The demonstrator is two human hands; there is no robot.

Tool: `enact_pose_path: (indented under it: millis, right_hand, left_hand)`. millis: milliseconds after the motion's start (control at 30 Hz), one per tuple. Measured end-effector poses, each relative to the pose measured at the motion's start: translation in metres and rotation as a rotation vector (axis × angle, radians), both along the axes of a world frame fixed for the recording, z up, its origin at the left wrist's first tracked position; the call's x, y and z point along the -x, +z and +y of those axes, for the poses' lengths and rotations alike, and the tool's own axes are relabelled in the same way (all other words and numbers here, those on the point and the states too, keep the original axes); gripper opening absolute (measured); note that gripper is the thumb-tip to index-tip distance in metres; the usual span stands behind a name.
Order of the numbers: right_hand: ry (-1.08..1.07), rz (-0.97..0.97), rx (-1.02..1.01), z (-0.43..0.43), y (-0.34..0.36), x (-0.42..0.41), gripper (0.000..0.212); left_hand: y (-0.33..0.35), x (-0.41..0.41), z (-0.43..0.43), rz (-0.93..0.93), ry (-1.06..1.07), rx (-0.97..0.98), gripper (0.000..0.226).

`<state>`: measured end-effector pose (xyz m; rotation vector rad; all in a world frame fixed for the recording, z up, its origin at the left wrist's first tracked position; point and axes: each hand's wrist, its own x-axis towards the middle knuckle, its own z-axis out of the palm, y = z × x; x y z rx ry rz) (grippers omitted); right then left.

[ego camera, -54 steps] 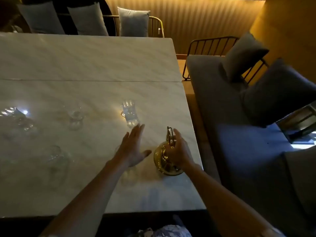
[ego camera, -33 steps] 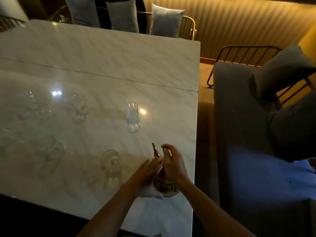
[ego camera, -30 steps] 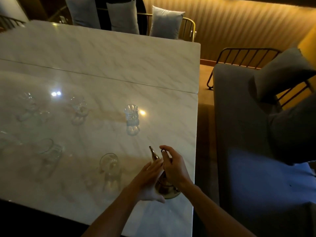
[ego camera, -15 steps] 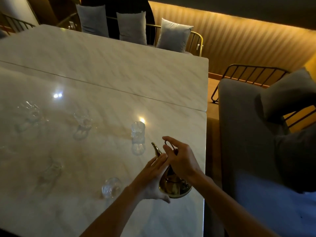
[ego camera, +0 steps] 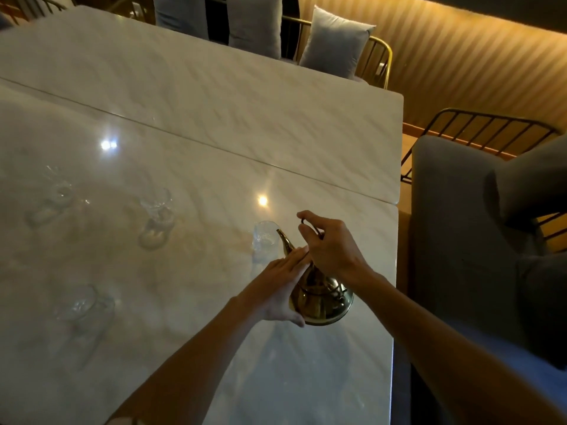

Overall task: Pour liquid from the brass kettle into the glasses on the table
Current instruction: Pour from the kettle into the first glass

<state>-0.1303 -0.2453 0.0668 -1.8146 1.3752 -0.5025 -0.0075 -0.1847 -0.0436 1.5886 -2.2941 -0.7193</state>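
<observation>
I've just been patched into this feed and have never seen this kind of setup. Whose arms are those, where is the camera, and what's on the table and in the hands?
There is no machine here: a person works with bare hands, and the single wide-angle camera sits on their head, looking forward and down.

The right hand grips the handle of a brass kettle, which is tilted. The left hand lies flat against the kettle's side, steadying it.

The spout points at the nearest glass. No stream is visible.

On the marble table stand more clear glasses, such as one further left and one nearer the person. A grey sofa sits on the right.
</observation>
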Motion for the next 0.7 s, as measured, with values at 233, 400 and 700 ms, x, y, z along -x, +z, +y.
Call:
enact_pose_path:
  millis: [233, 400, 700]
  right_hand:
    - [0.014, 0.088, -0.044, -0.018, -0.013, -0.022, 0.038]
    - [0.002, 0.132, -0.061, -0.025, -0.018, -0.029, 0.039]
    - [0.026, 0.198, -0.079, -0.029, -0.018, -0.031, 0.039]
  left_hand:
    - [-0.015, -0.01, -0.009, 0.072, 0.022, -0.055, 0.135]
    - [-0.02, -0.013, -0.013, 0.079, 0.012, -0.071, 0.134]
    - [-0.026, -0.012, -0.016, 0.084, -0.001, -0.096, 0.138]
